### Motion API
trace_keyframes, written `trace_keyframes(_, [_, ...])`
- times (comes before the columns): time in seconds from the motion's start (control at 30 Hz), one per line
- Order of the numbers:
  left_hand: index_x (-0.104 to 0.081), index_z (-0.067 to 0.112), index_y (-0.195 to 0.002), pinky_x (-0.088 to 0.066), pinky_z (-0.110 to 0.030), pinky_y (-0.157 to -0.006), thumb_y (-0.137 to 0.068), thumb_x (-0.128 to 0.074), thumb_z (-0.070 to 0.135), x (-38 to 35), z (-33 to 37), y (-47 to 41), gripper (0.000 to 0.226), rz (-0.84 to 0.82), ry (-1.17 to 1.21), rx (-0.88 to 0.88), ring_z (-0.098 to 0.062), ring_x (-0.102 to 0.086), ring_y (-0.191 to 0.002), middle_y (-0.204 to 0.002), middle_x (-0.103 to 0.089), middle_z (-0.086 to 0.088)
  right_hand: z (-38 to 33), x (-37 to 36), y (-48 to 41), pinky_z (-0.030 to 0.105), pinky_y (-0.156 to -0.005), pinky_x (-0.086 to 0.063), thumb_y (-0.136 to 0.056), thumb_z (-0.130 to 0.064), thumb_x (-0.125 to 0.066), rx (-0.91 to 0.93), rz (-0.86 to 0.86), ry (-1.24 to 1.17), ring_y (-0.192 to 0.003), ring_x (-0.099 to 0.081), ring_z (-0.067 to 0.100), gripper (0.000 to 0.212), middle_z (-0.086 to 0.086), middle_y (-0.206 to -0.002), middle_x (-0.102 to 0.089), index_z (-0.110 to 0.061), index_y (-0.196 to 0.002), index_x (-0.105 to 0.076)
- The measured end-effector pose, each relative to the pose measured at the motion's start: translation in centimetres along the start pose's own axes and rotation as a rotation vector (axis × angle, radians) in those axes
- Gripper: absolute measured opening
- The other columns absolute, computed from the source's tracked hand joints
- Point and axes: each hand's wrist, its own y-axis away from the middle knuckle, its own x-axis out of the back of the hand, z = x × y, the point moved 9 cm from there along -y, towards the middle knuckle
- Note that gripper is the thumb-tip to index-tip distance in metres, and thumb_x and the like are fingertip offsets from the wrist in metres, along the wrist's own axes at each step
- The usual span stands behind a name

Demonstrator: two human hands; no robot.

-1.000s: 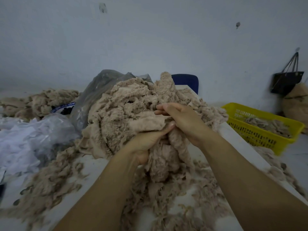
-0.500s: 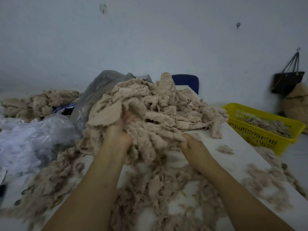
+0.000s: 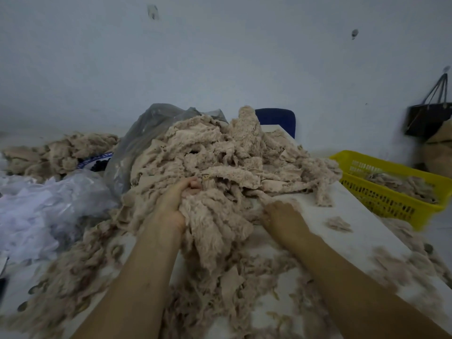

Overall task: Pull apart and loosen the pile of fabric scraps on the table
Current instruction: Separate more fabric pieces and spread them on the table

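A big heap of beige fabric scraps (image 3: 227, 157) rises in the middle of the white table (image 3: 367, 221). My left hand (image 3: 175, 201) is dug into the heap's near side, its fingers curled round a hanging clump of scraps (image 3: 215, 228). My right hand (image 3: 281, 214) is pushed into the scraps at the heap's lower right edge, with its fingers buried in the fabric and hidden. Loose shreds lie scattered over the near part of the table.
A yellow plastic basket (image 3: 391, 201) holding scraps stands at the right, beside the table. A grey plastic bag (image 3: 146, 133) and white plastic sheeting (image 3: 49, 206) lie at the left, with another scrap pile (image 3: 58, 150) behind. A blue chair back (image 3: 276, 118) and a dark hanging bag (image 3: 428, 116) stand by the wall.
My hands have gone from together at the heap's front to apart. The left hand has come down from the top with a clump; the right has slid right and deeper into the scraps.
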Motion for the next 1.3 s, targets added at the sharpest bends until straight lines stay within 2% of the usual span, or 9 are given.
trace_keyframes(0.1, [-0.042,0.015,-0.060,-0.030,-0.013,-0.030,-0.103,-0.041,0.023,-0.8,0.0,-0.6,0.044,-0.120,0.164,0.016,-0.003,-0.032,-0.026,-0.037,-0.039,0.006,-0.9,-0.2,0.2,0.037,-0.079,-0.038,-0.101,-0.031,-0.041,0.036,0.025,-0.043,-0.099,-0.048,0.025,0.018,0.004,-0.101,-0.055,-0.018,-0.098,-0.052])
trace_keyframes(0.2, [-0.047,0.013,-0.065,-0.029,-0.012,-0.028,-0.102,-0.042,0.026,-1.1,-1.2,-0.6,0.040,-0.134,0.226,0.065,-0.002,-0.036,-0.027,-0.044,-0.048,0.005,0.0,3.3,-0.4,0.031,-0.054,-0.031,-0.098,-0.029,-0.046,-0.102,0.087,-0.692,-0.056,-0.039,0.008,0.030,-0.007,-0.061,-0.043,-0.020,-0.071,-0.034])
trace_keyframes(0.3, [-0.048,0.014,-0.061,-0.036,-0.014,-0.030,-0.100,-0.045,0.026,-1.6,-4.5,-0.4,0.041,-0.137,0.128,0.136,-0.004,-0.041,-0.027,-0.048,-0.053,0.001,0.9,7.6,-0.2,0.021,-0.048,-0.030,-0.097,-0.030,-0.050,-0.229,0.229,-1.112,-0.044,-0.032,0.003,0.033,-0.009,-0.062,-0.035,-0.022,-0.071,-0.032])
trace_keyframes(0.5, [-0.079,0.008,-0.088,-0.059,-0.032,-0.067,-0.079,-0.064,0.060,-3.1,-6.9,0.9,0.055,-0.138,-0.418,0.085,-0.023,-0.071,-0.066,-0.074,-0.072,-0.013,-6.8,8.5,2.5,0.028,-0.065,-0.044,-0.090,-0.047,-0.057,0.140,-0.009,-0.706,-0.080,-0.059,0.011,0.017,-0.006,-0.088,-0.062,-0.031,-0.087,-0.050])
trace_keyframes(0.6, [-0.071,0.005,-0.066,-0.053,-0.023,-0.048,-0.082,-0.069,0.026,-3.5,-5.0,1.2,0.027,-0.161,-0.300,0.045,-0.013,-0.057,-0.039,-0.044,-0.056,-0.006,-7.8,7.8,4.2,0.020,-0.065,-0.043,-0.090,-0.049,-0.055,0.233,-0.066,-0.675,-0.086,-0.058,0.001,0.015,-0.008,-0.098,-0.060,-0.039,-0.090,-0.045])
trace_keyframes(0.73, [-0.049,0.014,-0.051,-0.034,-0.013,-0.037,-0.087,-0.053,0.018,-3.7,-2.1,1.3,0.036,-0.210,-0.002,-0.017,-0.005,-0.029,-0.027,-0.035,-0.037,0.003,-5.7,5.9,5.2,0.017,-0.044,-0.031,-0.099,-0.033,-0.046,0.198,-0.124,-0.638,-0.050,-0.045,0.001,0.013,0.000,-0.075,-0.052,-0.037,-0.089,-0.040])
trace_keyframes(0.9, [-0.044,0.017,-0.060,-0.027,-0.015,-0.036,-0.105,-0.032,0.023,-2.3,2.1,1.2,0.047,-0.169,0.044,-0.205,-0.006,-0.025,-0.026,-0.033,-0.031,0.004,-0.6,3.0,5.8,0.028,-0.065,-0.039,-0.106,-0.024,-0.033,0.045,-0.164,-0.527,-0.085,-0.057,0.029,0.023,0.006,-0.098,-0.059,-0.014,-0.110,-0.053])
trace_keyframes(1.03, [-0.046,0.017,-0.040,-0.034,-0.012,-0.034,-0.102,-0.033,0.022,-0.4,5.6,2.3,0.063,-0.122,-0.006,-0.322,-0.005,-0.029,-0.026,-0.031,-0.029,0.005,3.4,1.6,5.7,0.034,-0.063,-0.026,-0.107,-0.021,-0.027,-0.057,-0.174,-0.359,-0.064,-0.035,0.019,0.031,0.006,-0.073,-0.039,-0.010,-0.079,-0.035])
trace_keyframes(1.3, [-0.062,0.008,-0.056,-0.059,-0.029,-0.061,-0.100,-0.051,0.035,-1.1,4.6,2.2,0.053,-0.039,-0.567,-0.296,-0.027,-0.068,-0.068,-0.067,-0.065,-0.012,-2.3,5.7,-1.2,0.034,-0.079,-0.043,-0.099,-0.024,-0.047,0.088,0.140,-0.355,-0.098,-0.050,0.021,0.017,0.002,-0.101,-0.056,-0.015,-0.097,-0.061])
